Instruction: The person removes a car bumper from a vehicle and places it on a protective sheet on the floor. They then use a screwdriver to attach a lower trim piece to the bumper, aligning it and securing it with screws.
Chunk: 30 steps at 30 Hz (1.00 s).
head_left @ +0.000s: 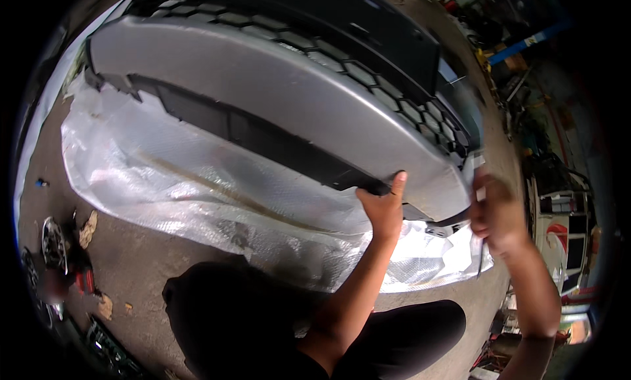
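Note:
A silver-grey car bumper [263,71] with a black lower strip [256,133] and a black honeycomb grille [361,71] lies across the upper middle. My left hand [386,209] grips its lower edge towards the right end, the thumb up against the silver face and the other fingers partly hidden. At the bumper's right corner is my right hand [497,212], smeared by motion, with its fingers closed. A thin dark rod-like tool [480,256] sticks out below that fist; its exact kind cannot be made out.
Clear bubble wrap [177,196] spreads under the bumper on the grey concrete floor [141,261]. To the left lie a red-and-black object [85,278], brown scraps [88,229] and a dark tool case [108,347]. Cluttered shelving [568,222] stands at the right.

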Available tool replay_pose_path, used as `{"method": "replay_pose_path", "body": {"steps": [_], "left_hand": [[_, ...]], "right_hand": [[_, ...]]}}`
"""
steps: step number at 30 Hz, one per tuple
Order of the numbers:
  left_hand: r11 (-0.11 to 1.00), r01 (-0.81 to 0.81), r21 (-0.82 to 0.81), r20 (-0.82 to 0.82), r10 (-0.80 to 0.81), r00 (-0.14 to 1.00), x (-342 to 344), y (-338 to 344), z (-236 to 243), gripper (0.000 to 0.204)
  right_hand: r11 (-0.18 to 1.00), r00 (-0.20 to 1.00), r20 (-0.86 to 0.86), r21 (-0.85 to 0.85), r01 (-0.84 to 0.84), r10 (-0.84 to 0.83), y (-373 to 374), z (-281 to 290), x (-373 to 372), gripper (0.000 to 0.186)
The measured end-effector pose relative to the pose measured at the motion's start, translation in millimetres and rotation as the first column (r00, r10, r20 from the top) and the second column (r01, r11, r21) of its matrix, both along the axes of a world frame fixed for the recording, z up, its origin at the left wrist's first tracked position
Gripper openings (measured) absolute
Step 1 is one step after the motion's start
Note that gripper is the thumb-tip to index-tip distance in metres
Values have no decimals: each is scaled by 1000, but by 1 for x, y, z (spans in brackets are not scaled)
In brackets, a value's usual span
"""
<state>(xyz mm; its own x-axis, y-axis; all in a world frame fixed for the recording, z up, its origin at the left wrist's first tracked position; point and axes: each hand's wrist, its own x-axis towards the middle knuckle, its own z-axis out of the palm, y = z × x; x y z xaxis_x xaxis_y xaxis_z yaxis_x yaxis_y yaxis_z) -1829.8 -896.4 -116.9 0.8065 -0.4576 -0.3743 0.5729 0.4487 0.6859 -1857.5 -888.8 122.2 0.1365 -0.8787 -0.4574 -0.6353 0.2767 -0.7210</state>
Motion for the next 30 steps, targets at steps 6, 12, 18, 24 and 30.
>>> {"method": "replay_pose_path", "body": {"steps": [6, 12, 18, 24, 30], "left_hand": [[775, -14, -631, -388, -301, 871, 8, 50, -81, 53], [958, -223, -181, -151, 197, 969, 135, 76, -95, 61], [973, -229, -35, -319, 207, 925, 233, 76, -16, 107], [920, -327, 217, -47, 344, 938, 234, 47, -25, 119], [872, -326, 364, -7, 352, 936, 228, 62, 0, 122]], "right_hand": [[951, 864, 439, -279, -130, 247, -6, 15, 16, 38], [868, 869, 59, -118, -483, 492, 18, -16, 75, 23], [724, 750, -186, -198, -661, 635, 18, -13, 103, 20], [728, 724, -304, -125, -674, 619, 21, 3, 116, 20], [719, 828, -117, -440, -538, 549, 32, 43, 138, 27]]}}
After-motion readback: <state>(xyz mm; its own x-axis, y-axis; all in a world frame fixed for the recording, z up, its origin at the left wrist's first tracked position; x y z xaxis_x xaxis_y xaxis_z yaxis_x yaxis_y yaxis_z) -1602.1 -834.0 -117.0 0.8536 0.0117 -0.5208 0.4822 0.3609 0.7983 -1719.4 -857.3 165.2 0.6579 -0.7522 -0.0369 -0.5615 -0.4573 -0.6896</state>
